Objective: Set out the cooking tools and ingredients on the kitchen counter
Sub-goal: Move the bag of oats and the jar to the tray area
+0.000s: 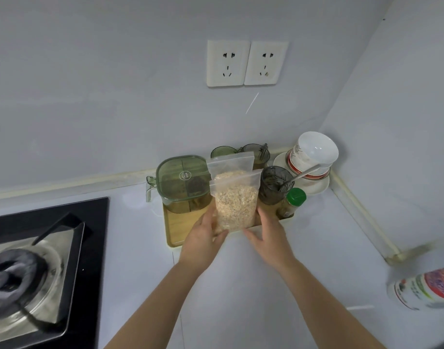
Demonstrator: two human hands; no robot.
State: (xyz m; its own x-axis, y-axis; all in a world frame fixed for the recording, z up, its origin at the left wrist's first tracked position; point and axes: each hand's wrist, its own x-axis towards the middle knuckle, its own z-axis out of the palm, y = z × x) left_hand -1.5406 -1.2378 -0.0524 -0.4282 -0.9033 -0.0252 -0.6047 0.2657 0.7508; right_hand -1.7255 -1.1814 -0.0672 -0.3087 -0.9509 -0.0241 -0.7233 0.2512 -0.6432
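Head view: clear zip bag (231, 172) holds pale flakes (237, 210).

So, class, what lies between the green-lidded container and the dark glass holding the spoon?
A clear zip bag of oats stands there; the head view shows it.

The tray (176, 230) is packed. The green-lidded container (181, 182) takes its left side, the dark glass with a spoon (275, 183) and the green-capped jar (292, 202) its right. The bag of oats (234, 200), held by my left hand (203, 235) and right hand (268, 230), fills the gap between them. Behind, green cups (222, 151) and stacked bowls (314, 157) crowd the wall corner. The bench (241, 285) in front of the tray gives free passage, bounded by the stove (39, 260) on the left and a labelled bottle (422, 288) far right.
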